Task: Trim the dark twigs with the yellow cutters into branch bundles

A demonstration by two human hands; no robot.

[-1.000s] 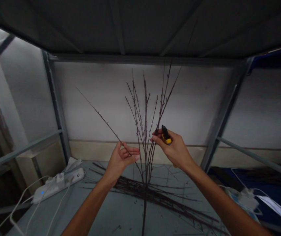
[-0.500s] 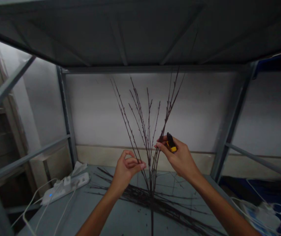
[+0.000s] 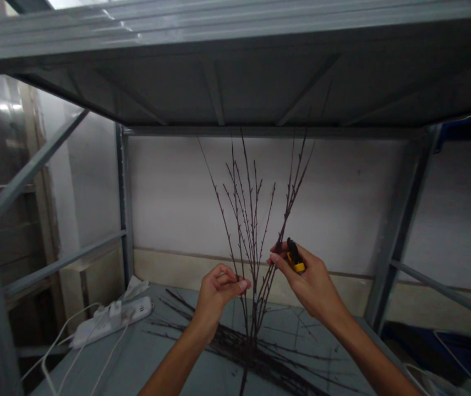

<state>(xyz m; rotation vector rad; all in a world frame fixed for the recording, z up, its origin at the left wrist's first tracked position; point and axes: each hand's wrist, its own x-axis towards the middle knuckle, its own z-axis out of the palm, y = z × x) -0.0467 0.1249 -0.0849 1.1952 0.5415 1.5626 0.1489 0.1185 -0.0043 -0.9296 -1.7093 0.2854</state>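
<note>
Thin, knobbly twigs (image 3: 254, 247), left fingers (image 3: 241, 284) and right fingers (image 3: 274, 256) pinching stems, yellow-and-black tool (image 3: 295, 257) palmed.

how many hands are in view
2. The left hand is at the left-side twigs of the upright branch; the right hand grips its right-side twigs and a black-and-yellow tool.

On the table (image 3: 142, 357), the power strip (image 3: 140, 307) lies at ten o'clock; the twig pile (image 3: 277, 367) stretches across twelve, by the upright branches (image 3: 253, 236), with the wall (image 3: 169, 192) behind.
</note>
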